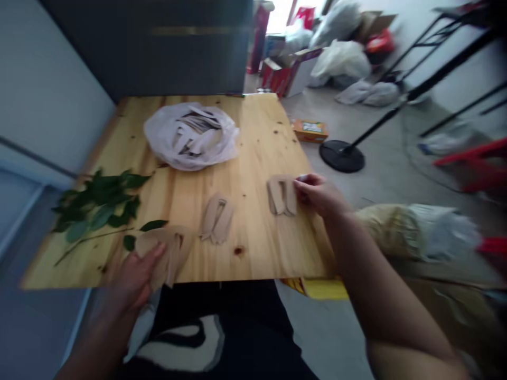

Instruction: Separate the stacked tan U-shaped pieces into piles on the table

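My left hand (pixel 138 274) is closed on a folded tan piece (pixel 174 248), paper or cloth, at the table's front edge. My right hand (pixel 319 192) pinches the right side of another tan folded piece (pixel 283 196), which rests near the table's right edge. A small pale spot shows at the right fingertips; I cannot tell what it is. Between the two hands lies a third folded piece (pixel 217 217), looped at the top with loose ends towards me. Farther back sits a white plastic bag (pixel 158 132), open, with pale and dark strips inside.
A leafy green branch (pixel 101 206) lies on the left of the wooden table (pixel 253 121). Beyond the right edge stand an orange box (pixel 311 130) and a black round stand base (pixel 343 155) on the floor. Bags and red cartons (pixel 277 76) are piled at the back.
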A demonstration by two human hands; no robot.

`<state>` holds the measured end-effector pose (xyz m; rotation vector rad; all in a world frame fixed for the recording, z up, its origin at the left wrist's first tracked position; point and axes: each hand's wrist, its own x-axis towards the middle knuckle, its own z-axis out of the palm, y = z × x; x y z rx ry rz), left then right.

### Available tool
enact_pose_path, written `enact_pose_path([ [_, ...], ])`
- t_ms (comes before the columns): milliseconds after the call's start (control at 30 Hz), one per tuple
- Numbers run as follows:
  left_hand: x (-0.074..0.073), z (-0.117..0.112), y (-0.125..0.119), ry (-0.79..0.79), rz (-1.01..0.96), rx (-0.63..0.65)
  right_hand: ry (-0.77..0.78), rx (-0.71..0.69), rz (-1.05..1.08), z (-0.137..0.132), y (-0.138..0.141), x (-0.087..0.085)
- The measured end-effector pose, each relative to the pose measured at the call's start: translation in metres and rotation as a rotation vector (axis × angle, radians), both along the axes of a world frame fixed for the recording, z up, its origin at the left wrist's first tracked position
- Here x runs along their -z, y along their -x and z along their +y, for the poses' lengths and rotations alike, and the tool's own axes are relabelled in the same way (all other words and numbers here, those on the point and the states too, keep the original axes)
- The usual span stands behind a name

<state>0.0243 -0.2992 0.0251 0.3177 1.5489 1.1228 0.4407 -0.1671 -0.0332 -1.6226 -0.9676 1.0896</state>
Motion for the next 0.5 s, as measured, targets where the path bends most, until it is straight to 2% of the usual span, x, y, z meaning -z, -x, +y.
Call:
enact_pose_path([
  [100,0.007,0.002,0.005,0.022,-0.004,-0.044,-0.057,0.072,-0.156,0.002,0.001,0.002],
  [167,0.008,0.002,0.006,0.002,-0.021,-0.053,-0.154,0.139,-0.274,-0.007,0.013,-0.009],
  [233,0.007,0.001,0.005,-0.022,-0.032,-0.065,-0.273,0.138,-0.331,-0.028,0.038,-0.028],
  [300,0.006,-0.002,0.004,-0.043,-0.057,-0.064,-0.336,0.028,-0.272,-0.055,0.076,-0.045],
  [367,0.004,-0.005,0.005,-0.053,-0.094,-0.046,-0.298,-0.169,-0.119,-0.081,0.119,-0.056],
  [433,0.001,-0.009,0.005,-0.04,-0.136,-0.017,-0.233,-0.342,0.024,-0.099,0.158,-0.057],
  [500,-0.001,-0.013,0.006,-0.019,-0.179,0.014,-0.169,-0.44,0.111,-0.109,0.189,-0.052],
])
